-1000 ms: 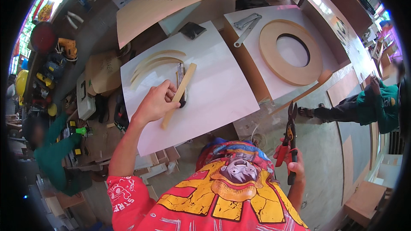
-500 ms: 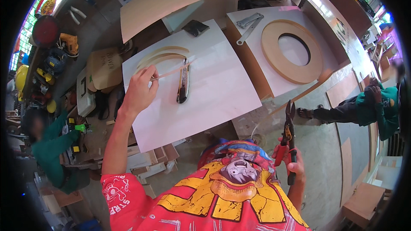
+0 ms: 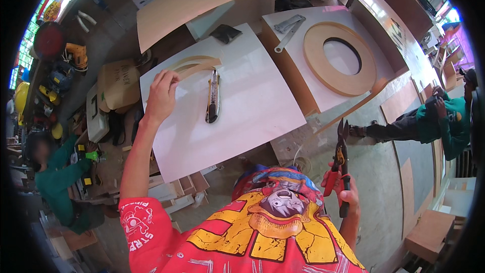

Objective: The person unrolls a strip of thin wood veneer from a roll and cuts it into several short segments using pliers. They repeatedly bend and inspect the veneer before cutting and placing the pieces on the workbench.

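My left hand (image 3: 162, 96) is over the left part of a white panel (image 3: 237, 126), fingers pinched at the end of a thin, light wood-coloured edging strip (image 3: 199, 66). Curved strips of the same kind lie just beyond it on the panel. Right beside them rests a utility knife (image 3: 212, 98), its blade end pointing away from me. Off the panel's near right corner, my right hand (image 3: 347, 194) is wrapped round tin snips (image 3: 342, 156) with red and black handles. Their jaws point away from me and look slightly parted.
A wooden ring (image 3: 316, 58) and a metal folding tool (image 3: 289, 34) lie on a second white-topped piece. A black pouch (image 3: 225, 34) sits at the panel's far edge. A long strip (image 3: 348, 109) hangs beside the snips. One person stands at right, another at left.
My left hand has shifted slightly away from me, and the strip in it has come down against the curved strips. The right hand keeps the snips in about the same place.
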`<state>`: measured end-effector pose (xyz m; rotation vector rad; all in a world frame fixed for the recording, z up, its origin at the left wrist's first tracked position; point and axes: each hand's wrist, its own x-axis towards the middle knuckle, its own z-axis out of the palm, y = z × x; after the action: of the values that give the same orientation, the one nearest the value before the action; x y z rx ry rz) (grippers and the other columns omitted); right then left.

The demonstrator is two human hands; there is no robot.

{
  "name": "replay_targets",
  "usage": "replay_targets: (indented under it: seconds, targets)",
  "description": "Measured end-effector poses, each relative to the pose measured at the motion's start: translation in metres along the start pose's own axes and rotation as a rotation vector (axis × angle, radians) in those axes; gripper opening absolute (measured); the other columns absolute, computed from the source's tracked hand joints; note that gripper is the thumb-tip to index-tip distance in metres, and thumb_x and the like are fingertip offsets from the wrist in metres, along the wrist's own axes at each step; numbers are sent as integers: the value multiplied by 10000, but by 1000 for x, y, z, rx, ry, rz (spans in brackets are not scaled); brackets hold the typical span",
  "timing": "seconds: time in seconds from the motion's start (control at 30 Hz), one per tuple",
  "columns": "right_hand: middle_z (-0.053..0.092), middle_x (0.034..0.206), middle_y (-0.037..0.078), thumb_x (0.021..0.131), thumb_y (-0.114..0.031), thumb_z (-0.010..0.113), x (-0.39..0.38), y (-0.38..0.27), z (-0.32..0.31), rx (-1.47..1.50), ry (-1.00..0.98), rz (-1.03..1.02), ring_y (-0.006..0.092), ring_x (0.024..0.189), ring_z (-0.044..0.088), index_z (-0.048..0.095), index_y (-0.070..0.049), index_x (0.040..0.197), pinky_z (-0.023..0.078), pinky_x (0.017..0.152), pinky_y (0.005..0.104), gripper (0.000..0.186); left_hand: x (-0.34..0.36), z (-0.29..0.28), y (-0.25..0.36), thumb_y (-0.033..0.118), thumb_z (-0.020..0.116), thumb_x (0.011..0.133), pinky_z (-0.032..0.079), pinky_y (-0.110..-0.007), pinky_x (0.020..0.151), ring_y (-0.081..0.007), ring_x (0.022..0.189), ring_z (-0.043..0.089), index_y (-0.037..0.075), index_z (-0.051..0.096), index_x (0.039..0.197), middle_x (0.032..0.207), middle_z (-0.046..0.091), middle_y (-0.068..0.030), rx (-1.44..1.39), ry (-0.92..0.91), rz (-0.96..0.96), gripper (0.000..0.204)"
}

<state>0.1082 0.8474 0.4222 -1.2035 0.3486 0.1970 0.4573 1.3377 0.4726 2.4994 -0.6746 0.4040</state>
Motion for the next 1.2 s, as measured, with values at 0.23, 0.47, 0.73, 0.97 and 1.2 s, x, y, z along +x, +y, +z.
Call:
replay_targets:
  seconds: [0.23,0.47,0.73,0.97,1.2]
  targets:
    - [669,1217,158,626,-551,914,-4,8,-7,21,34,2,265,1070,725,429,45,1554,579,969,390,1205,-32,-9,3,-75,640,950,554,-454,839,-388,957,690,-1,627,1101,1033,689,-184,58,62,-132,169]
    - [671,1221,168,644,-525,879,3,4,-17,49,3,-8,271,1071,727,429,50,1556,578,978,399,1168,-47,-1,-3,-68,680,921,553,-479,842,-409,990,693,-2,621,1080,1052,711,-184,66,34,-249,182]
    - [662,1215,153,611,-552,929,7,-3,-15,21,-5,-2,265,1052,721,427,53,1549,578,958,397,1224,-5,24,-12,28,770,885,514,-481,858,-359,952,673,46,677,996,985,741,-139,259,23,-74,147]
    - [657,1208,149,614,-548,933,-6,5,-15,60,28,-14,264,1053,721,406,59,1554,577,957,387,1237,31,35,-17,110,824,853,505,-502,907,-333,1150,609,88,730,981,1183,666,-98,468,73,9,160]
    - [655,1205,147,610,-541,925,-19,14,-16,120,85,-28,264,1057,720,400,63,1556,574,968,394,1238,49,36,-35,69,760,903,525,-545,1008,-415,1230,643,58,761,1175,1283,686,-168,441,-61,-124,272]
